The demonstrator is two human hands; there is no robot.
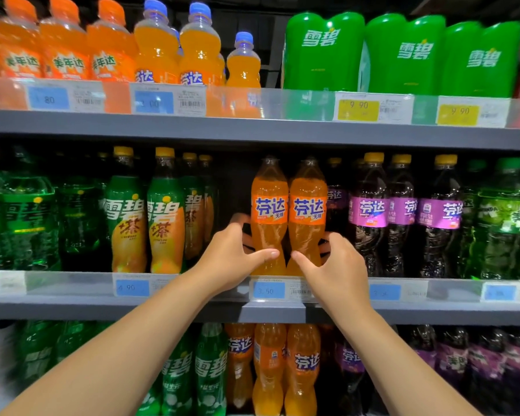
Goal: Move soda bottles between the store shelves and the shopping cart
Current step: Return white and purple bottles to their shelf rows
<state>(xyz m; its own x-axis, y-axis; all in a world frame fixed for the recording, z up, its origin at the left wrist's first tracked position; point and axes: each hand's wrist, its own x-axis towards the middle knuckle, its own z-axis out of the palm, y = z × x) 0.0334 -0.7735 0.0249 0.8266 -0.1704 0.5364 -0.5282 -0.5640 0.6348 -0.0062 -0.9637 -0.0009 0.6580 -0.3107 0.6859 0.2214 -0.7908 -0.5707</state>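
left orange plastic soda bottle and right orange plastic soda bottle stood upright, touching, on grey middle shelf; both labels read 芬达. left hand gripped the left bottle's waist, right hand the right's. blue price tag below: 3.50.

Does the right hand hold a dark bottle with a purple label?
No, the right hand grips an orange plastic soda bottle, left of the purple-labelled bottles.

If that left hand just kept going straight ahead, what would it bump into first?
The left hand grips the left orange bottle, so it meets that first, likely pushing it back; what stands behind is too dark to tell.
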